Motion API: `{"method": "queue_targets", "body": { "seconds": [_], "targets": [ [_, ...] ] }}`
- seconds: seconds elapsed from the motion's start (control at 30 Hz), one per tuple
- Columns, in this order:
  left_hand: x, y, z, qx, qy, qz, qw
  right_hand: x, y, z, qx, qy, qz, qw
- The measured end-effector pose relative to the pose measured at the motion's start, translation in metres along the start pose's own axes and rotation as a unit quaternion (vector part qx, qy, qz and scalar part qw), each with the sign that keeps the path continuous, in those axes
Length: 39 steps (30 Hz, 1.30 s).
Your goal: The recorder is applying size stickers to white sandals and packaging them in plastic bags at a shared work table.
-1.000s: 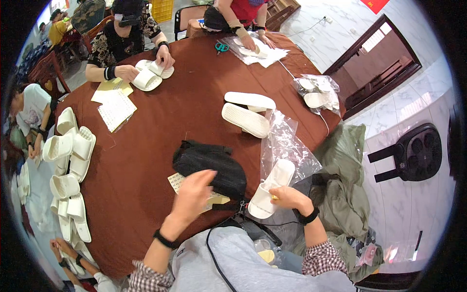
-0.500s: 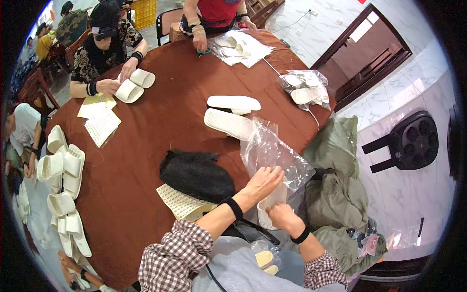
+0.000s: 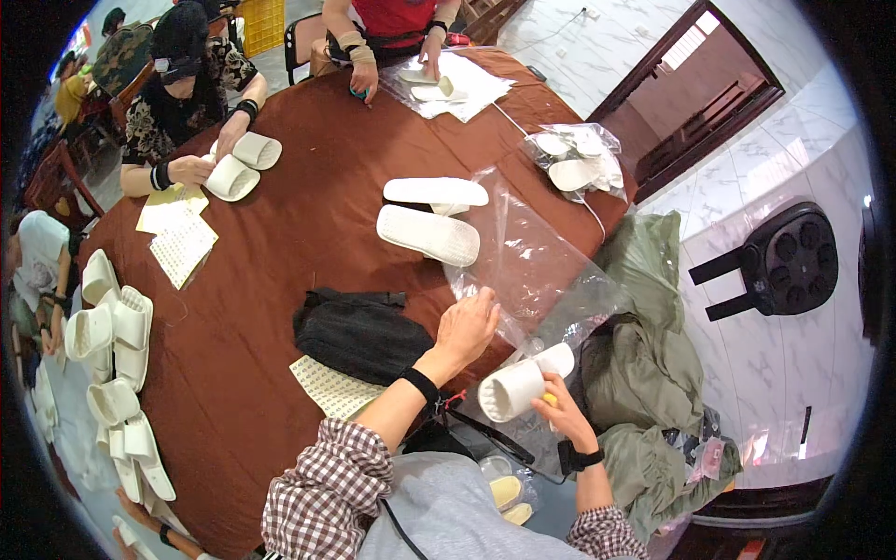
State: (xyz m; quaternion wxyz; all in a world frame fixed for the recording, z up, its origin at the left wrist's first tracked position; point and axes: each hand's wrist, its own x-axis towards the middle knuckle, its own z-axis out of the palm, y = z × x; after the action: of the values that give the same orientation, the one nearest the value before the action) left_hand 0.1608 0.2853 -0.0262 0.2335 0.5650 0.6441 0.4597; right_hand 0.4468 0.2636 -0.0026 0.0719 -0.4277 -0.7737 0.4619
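Note:
My left hand (image 3: 469, 329) pinches the near edge of a clear plastic bag (image 3: 551, 266), which spreads out over the table's right side. In my right hand (image 3: 566, 411) is a white slide slipper (image 3: 515, 388), its strap and open end turned toward me and its toe side at the bag's near edge. Something small and yellow (image 3: 549, 399) shows at my right fingers; its kind I cannot make out. Beyond my left hand a pair of white slippers (image 3: 429, 233) lies soles up, beside the bag's left edge.
A black cloth bundle (image 3: 359, 334) and a sticker sheet (image 3: 329, 388) lie left of my forearm. Several white slippers (image 3: 131, 327) line the table's left edge. Two people work across the brown-covered table (image 3: 252, 289). Green sacks (image 3: 644, 373) and a black stool (image 3: 793, 259) stand to the right.
The right hand has turned and raised the slipper, so its strap now shows. The clear bag is spread wider, and my left hand has shifted slightly left in view.

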Motion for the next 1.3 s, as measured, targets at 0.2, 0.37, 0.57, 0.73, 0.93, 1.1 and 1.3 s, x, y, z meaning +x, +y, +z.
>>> {"method": "queue_targets", "body": {
  "seconds": [0.2,0.37,0.57,0.73,0.93,1.1,1.3],
  "targets": [
    [-0.013,-0.025,0.003,-0.008,-0.027,-0.118,0.993,-0.048,0.044,0.004,0.074,0.071,0.006,0.995],
    [-0.013,-0.043,0.001,0.217,-0.048,0.090,0.971,-0.078,0.016,-0.024,0.264,0.318,0.195,0.889],
    [-0.020,-0.035,0.011,0.270,-0.132,0.100,0.949,-0.031,-0.075,-0.069,0.179,0.289,0.025,0.940],
    [-0.028,-0.037,0.002,0.317,-0.130,0.150,0.928,0.068,-0.049,-0.043,0.203,0.161,0.018,0.966],
    [-0.050,-0.050,-0.036,0.320,-0.115,0.128,0.932,0.172,0.043,-0.003,0.047,0.169,0.032,0.984],
    [-0.100,-0.050,-0.088,0.213,-0.062,0.091,0.971,0.203,0.053,0.015,-0.105,0.184,-0.078,0.974],
    [-0.184,-0.048,-0.155,0.137,0.071,-0.032,0.987,0.233,-0.060,-0.002,-0.196,0.266,-0.221,0.917]
  ]
}}
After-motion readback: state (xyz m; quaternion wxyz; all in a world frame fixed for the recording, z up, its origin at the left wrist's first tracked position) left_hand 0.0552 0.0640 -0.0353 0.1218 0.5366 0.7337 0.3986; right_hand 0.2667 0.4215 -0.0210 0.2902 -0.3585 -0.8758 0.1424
